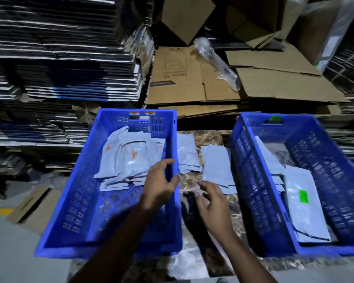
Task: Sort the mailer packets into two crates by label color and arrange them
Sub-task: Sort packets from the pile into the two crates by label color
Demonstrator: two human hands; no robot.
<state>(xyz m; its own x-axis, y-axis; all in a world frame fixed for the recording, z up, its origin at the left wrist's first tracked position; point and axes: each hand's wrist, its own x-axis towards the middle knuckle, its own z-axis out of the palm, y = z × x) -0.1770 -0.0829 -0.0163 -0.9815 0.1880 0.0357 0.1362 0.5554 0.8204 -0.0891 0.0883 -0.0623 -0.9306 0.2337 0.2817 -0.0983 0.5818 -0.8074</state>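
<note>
Left crate: the left crate is blue moulded plastic, rectangular, its walls pierced with rows of slots, its floor an open grid. It sits a little askew, the near end hanging past the work surface.
Packets in it: a loose heap of grey mailer packets, glossy crinkled film with dark sealing strips, lies against the far half. Small orange labels show on two of them.
Right crate: the right crate is the same blue slotted plastic and stands well apart from the first. Flat grey packets line its floor; the nearest, the green-labelled packet, carries a bright green rectangular sticker.
Unsorted packets: between the crates, loose grey packets lie flat and overlapping on the mottled brown surface, which looks speckled like stone or pressed board.
Left hand: the left hand hovers over the left crate's right wall, fingers loosely curled and parted, holding nothing.
Right hand: the right hand is spread, palm down, above the surface between the crates, its fingertips near the closest loose packet; I cannot tell whether it touches.
Behind: flattened brown corrugated cartons with a crumpled clear plastic wrap on top; to the left, tall stacks of flat sheets, their edges banded white, dark and blue.
</note>
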